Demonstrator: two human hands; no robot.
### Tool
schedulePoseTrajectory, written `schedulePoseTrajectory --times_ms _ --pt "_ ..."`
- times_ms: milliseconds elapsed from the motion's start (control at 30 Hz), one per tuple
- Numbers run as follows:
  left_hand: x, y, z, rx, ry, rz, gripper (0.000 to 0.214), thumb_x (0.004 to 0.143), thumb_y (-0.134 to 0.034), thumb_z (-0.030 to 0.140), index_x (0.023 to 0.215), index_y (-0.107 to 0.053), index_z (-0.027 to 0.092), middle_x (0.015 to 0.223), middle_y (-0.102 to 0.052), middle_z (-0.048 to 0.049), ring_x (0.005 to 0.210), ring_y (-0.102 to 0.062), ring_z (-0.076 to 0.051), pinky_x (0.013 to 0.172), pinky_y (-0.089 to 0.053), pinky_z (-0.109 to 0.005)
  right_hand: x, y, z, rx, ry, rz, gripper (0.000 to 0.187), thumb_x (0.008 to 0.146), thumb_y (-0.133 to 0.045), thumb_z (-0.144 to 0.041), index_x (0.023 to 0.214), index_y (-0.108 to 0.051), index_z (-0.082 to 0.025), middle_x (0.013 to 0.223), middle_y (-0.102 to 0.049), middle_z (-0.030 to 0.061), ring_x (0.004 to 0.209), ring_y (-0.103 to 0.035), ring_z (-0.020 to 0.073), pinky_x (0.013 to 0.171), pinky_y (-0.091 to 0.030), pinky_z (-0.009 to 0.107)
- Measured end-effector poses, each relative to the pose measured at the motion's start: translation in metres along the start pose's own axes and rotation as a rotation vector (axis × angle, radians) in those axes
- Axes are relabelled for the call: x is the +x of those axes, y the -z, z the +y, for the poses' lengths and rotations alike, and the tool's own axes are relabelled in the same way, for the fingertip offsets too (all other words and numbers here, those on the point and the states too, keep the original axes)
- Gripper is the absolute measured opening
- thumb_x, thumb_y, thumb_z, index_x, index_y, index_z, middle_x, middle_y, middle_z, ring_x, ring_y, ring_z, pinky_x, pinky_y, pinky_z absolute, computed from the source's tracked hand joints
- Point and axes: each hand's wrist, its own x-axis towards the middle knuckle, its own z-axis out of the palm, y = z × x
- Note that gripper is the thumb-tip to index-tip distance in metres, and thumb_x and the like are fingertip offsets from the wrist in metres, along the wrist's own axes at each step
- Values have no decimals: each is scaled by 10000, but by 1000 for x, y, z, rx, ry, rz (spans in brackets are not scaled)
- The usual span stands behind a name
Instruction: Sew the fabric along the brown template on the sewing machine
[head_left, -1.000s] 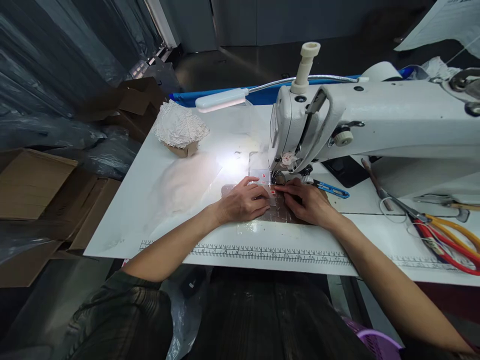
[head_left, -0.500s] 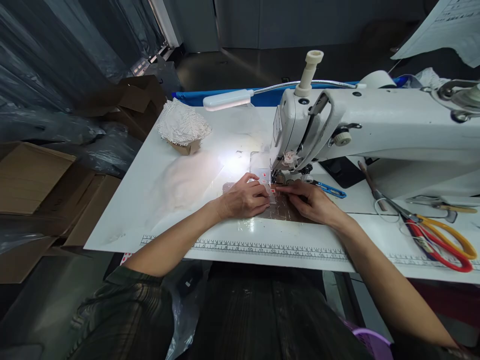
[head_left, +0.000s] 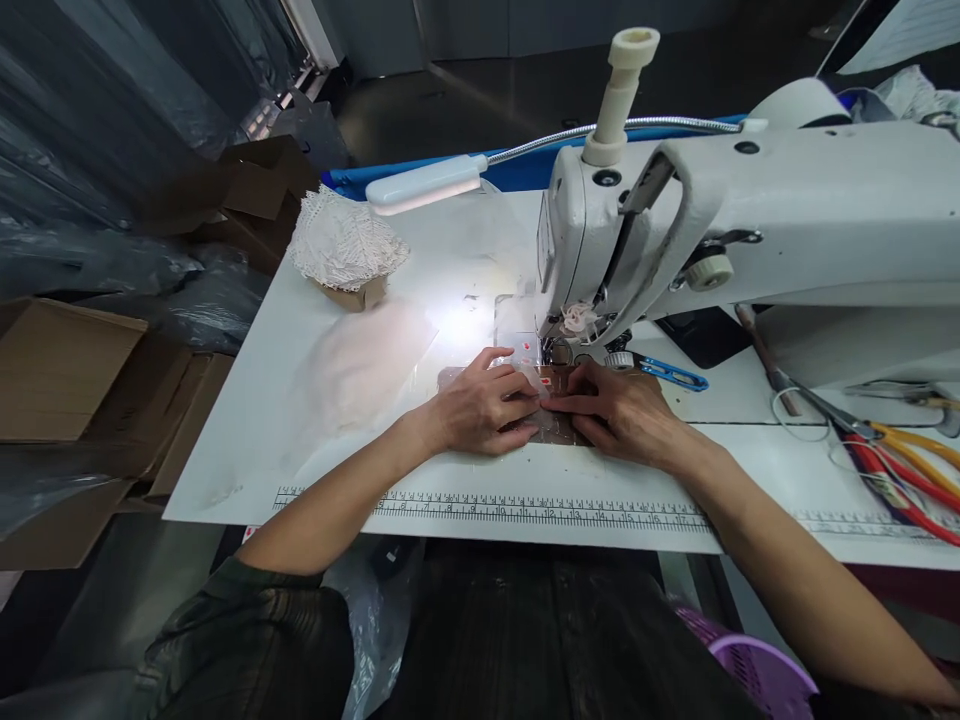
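A white sewing machine stands on the white table. Under its needle lies a small clear plastic piece with red marks. My left hand rests on the left part of that piece, fingers curled and pressed down. My right hand presses on its right part, index finger stretched toward the left hand's fingertips. Both hands sit just in front of the presser foot. The gooseneck lamp lights the spot.
A bundle of white lace sits on a small box at the table's back left. Blue thread snips lie right of the needle. Red and yellow scissors lie far right. Cardboard boxes stand left of the table. A purple basket is below right.
The view has shifted closer to the machine. My right hand has slid left along the piece, so its fingers meet the left hand's fingertips. The left hand stays in place.
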Motion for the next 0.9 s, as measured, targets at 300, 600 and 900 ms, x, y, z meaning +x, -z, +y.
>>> schedulePoseTrajectory --times_ms 300,600,900 --pt "1 -7 -3 132 249 248 199 921 -533 215 769 -641 145 872 -696 -48 708 -572 -131 644 -415 -301 -1 -3 -2 30 3 36 308 874 -551 -242 1106 -727 -340 997 -632 65 803 -578 168 726 -440 310" --pt "-1 -10 -2 126 199 43 233 963 -479 303 1032 -659 171 1072 -675 -61 816 -567 -164 708 -414 -328 0 -2 -4 33 9 65 295 867 -554 -230 1069 -742 -334 994 -626 60 800 -577 156 736 -440 294" --pt "1 -2 8 264 227 -93 348 975 -425 389 1154 -623 166 1210 -615 -109 875 -548 -220 746 -376 -390 0 -2 -4 -37 52 65 306 868 -545 -222 1088 -733 -323 997 -629 66 816 -572 167 722 -425 300"
